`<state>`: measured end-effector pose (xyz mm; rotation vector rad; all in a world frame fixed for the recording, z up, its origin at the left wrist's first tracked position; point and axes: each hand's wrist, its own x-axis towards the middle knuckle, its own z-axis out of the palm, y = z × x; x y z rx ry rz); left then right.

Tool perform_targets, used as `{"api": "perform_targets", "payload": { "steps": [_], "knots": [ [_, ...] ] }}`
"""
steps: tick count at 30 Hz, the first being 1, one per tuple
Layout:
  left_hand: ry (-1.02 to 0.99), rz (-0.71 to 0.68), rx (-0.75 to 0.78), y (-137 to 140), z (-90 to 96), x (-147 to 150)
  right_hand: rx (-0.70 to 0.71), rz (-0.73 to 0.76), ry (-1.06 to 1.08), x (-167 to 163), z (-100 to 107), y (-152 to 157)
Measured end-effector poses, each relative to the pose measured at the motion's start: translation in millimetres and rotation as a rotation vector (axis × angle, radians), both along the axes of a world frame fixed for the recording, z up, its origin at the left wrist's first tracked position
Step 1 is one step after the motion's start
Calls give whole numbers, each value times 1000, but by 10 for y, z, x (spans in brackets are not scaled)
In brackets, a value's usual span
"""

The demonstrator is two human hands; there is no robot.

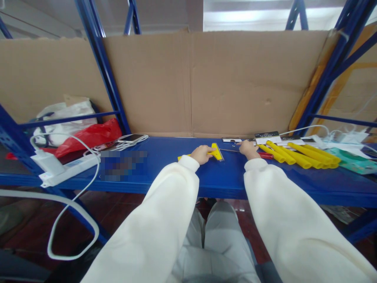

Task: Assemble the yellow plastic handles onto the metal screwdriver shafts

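A yellow scraper with a wide head is in my left hand, whose fingers are closed around its handle. The handle's end sticks out to the left of that hand, and the blade edge faces right. My right hand is low over the blue shelf, fingers bent together and pointing left. Whatever its fingertips hold, if anything, is too small to make out. Across the shelf under this hand runs a screwdriver, its thin shaft to the left and its red handle to the right. Tiny pieces lie beside the fingertips.
Several yellow handles lie on the right, before black-and-white packets and a green package. To the left are a phone, white cables, a power strip and a red bag. Cardboard closes the back.
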<state>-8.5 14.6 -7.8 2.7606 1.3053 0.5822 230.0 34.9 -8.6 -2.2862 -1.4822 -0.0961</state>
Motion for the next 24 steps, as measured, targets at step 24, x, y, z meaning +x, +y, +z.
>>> {"api": "perform_targets", "payload": {
  "steps": [24],
  "knots": [
    [35,-12,-6,-38,34,13,-165,173,-95,2,-30,90]
  ]
}}
